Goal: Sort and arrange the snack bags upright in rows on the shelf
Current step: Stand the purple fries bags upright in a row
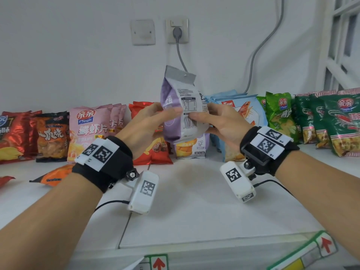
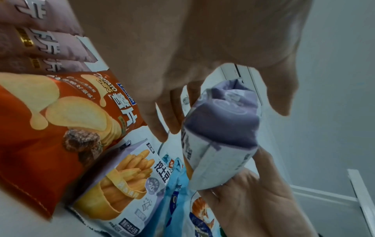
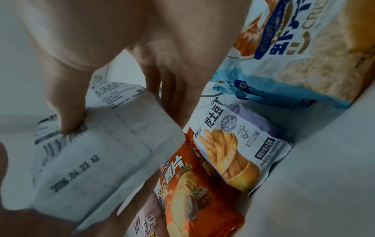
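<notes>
Head view: both hands raise a purple snack bag (image 1: pixel 180 106) above the shelf (image 1: pixel 194 191); right hand (image 1: pixel 224 121) pinches it, left hand (image 1: pixel 150 119) open alongside. Left wrist view: left fingers (image 2: pixel 160 121) straight, apart. Right wrist view: thumb (image 3: pixel 71 115) presses the back; the bag could slip and topple the row

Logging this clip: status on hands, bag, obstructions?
Right hand grips purple bag, back panel facing camera. Left hand open, fingertips at its edge. Bag held above the matching fries bag in the shelf row. Nothing blocking.
</notes>
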Demonstrator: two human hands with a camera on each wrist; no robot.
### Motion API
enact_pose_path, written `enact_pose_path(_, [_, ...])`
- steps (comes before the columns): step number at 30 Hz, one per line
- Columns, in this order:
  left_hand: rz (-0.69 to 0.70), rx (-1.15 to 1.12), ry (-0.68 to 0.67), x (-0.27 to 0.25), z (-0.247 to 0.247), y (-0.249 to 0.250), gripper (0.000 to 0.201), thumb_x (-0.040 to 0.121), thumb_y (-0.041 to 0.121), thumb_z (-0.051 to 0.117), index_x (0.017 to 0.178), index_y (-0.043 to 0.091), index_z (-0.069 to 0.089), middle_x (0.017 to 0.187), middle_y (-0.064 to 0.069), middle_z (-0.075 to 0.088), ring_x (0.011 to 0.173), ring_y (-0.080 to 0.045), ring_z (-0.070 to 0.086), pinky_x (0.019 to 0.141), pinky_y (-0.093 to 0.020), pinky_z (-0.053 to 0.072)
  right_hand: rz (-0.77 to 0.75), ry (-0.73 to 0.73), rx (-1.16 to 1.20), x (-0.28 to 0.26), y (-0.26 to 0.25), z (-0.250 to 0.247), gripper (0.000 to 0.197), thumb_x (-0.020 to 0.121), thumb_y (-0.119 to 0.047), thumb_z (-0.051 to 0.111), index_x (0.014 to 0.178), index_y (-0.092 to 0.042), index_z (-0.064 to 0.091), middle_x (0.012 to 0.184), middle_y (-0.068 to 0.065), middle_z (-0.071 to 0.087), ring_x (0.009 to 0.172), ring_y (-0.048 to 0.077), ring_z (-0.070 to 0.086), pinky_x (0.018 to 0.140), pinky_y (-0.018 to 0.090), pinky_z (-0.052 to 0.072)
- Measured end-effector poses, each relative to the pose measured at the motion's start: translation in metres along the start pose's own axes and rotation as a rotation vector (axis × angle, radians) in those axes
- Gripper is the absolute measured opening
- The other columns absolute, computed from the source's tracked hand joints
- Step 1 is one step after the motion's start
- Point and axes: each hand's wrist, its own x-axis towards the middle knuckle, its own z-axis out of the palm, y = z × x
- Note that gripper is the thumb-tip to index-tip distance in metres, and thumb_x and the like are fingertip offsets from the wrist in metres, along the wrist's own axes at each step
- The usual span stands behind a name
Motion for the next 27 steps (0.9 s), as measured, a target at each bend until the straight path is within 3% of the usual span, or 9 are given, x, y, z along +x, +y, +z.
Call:
enact_pose_path(2, [0.006, 0.086, -0.01, -0.0009, 0.002, -0.001, 0.057, 0.085, 0.04, 0.081, 0.133, 0.017, 0.062, 0.125, 0.001, 0.076, 0.114, -0.017, 0.073, 0.092, -0.033, 0.061, -0.005, 0.02, -0.059, 0.0003, 0.0005, -0.0009, 0.068, 0.065, -0.045, 0.092, 0.122, -0.015, 0.07, 0.113, -0.001, 0.08, 0.104, 0.019, 0.077, 0.095, 0.039, 0.06])
enact_pose_path(5, [0.029, 0.057, 0.05, -0.0005, 0.0022, -0.0024, 0.048, 0.077, 0.03, 0.081, 0.122, 0.016, 0.069, 0.119, 0.0, 0.078, 0.111, -0.02, 0.074, 0.091, -0.032, 0.062, -0.009, 0.032, -0.087, 0.0009, 0.0, 0.0002, 0.073, 0.063, -0.048, 0.091, 0.124, -0.017, 0.068, 0.114, -0.001, 0.079, 0.104, 0.017, 0.077, 0.095, 0.039, 0.06])
enact_pose_path(10, [0.078, -0.06, 0.149, 0.0017, -0.0024, 0.0008, 0.022, 0.092, 0.005, 0.071, 0.114, 0.009, 0.07, 0.113, -0.003, 0.08, 0.104, -0.021, 0.077, 0.078, -0.027, 0.062, 0.003, -0.016, 0.103, 0.002, -0.0057, -0.0007, 0.04, 0.081, -0.035, 0.078, 0.114, -0.012, 0.071, 0.104, 0.001, 0.081, 0.091, 0.011, 0.077, 0.074, 0.021, 0.059])
enact_pose_path(13, [0.085, -0.117, 0.134, 0.0012, -0.0009, 0.0012, 0.022, 0.096, 0.0, 0.065, 0.116, 0.005, 0.069, 0.115, -0.007, 0.079, 0.105, -0.022, 0.076, 0.079, -0.026, 0.061, 0.001, -0.051, 0.132, -0.001, -0.0073, 0.0023, 0.042, 0.081, -0.032, 0.076, 0.118, -0.013, 0.071, 0.113, 0.002, 0.079, 0.097, 0.012, 0.076, 0.077, 0.023, 0.059])
enact_pose_path(16, [0.06, -0.129, 0.114, 0.0011, 0.0016, 0.0013, 0.021, 0.097, 0.002, 0.063, 0.116, 0.006, 0.068, 0.113, -0.006, 0.079, 0.101, -0.018, 0.077, 0.078, -0.025, 0.061, -0.029, -0.016, 0.116, -0.0013, -0.006, 0.0031, 0.042, 0.081, -0.026, 0.084, 0.118, -0.012, 0.072, 0.118, 0.006, 0.078, 0.105, 0.019, 0.076, 0.081, 0.028, 0.06])
enact_pose_path(18, [0.033, -0.096, 0.095, 0.0004, 0.0023, 0.0006, 0.021, 0.096, 0.012, 0.068, 0.118, 0.009, 0.07, 0.112, -0.004, 0.08, 0.098, -0.015, 0.077, 0.076, -0.023, 0.06, -0.046, 0.019, 0.066, -0.0001, -0.0044, 0.0024, 0.041, 0.079, -0.027, 0.083, 0.116, -0.013, 0.073, 0.117, 0.006, 0.078, 0.108, 0.023, 0.076, 0.084, 0.032, 0.061])
enact_pose_path(22, [0.006, 0.009, 0.106, 0.0004, -0.0001, -0.0035, 0.043, 0.079, 0.034, 0.078, 0.115, 0.011, 0.073, 0.111, 0.0, 0.08, 0.105, -0.017, 0.076, 0.079, -0.023, 0.061, -0.061, 0.033, -0.056, 0.0, -0.0011, 0.0015, 0.047, 0.07, -0.04, 0.089, 0.11, -0.02, 0.075, 0.109, 0.003, 0.081, 0.101, 0.022, 0.078, 0.085, 0.036, 0.064])
enact_pose_path(25, [-0.009, 0.03, 0.107, 0.0014, -0.0026, -0.0058, 0.052, 0.074, 0.035, 0.078, 0.118, 0.008, 0.072, 0.113, -0.001, 0.079, 0.107, -0.017, 0.075, 0.081, -0.023, 0.061, -0.077, 0.02, -0.116, 0.0002, -0.0022, 0.0007, 0.053, 0.063, -0.049, 0.087, 0.108, -0.023, 0.075, 0.105, 0.0, 0.081, 0.098, 0.02, 0.078, 0.088, 0.041, 0.064])
enact_pose_path(27, [0.006, 0.023, 0.109, 0.0018, -0.0035, -0.0062, 0.048, 0.077, 0.032, 0.077, 0.118, 0.009, 0.071, 0.114, -0.001, 0.079, 0.107, -0.017, 0.075, 0.081, -0.023, 0.06, -0.068, 0.004, -0.094, 0.0005, -0.0038, -0.0003, 0.055, 0.063, -0.047, 0.087, 0.11, -0.022, 0.074, 0.107, 0.002, 0.081, 0.1, 0.023, 0.078, 0.089, 0.041, 0.064])
